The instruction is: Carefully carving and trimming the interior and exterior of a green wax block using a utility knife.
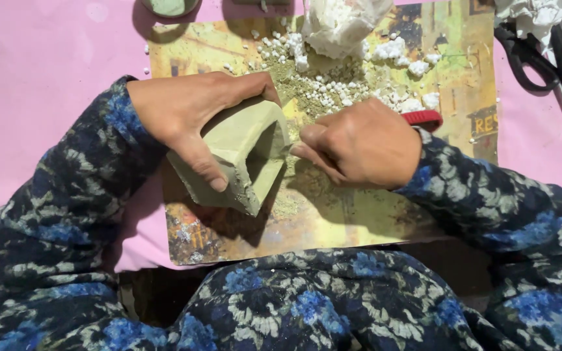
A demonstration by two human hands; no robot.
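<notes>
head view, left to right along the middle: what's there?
Left hand → green block → right hand → red handle → black scissors, farther back at the right edge.

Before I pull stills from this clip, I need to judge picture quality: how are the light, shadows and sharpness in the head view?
Head view: strong directional light; the left hand and the green hollow block throw a dark shadow on the printed board. The right hand is sharp. The white foam lump is nearly blown out; the lap below is dim.
</notes>
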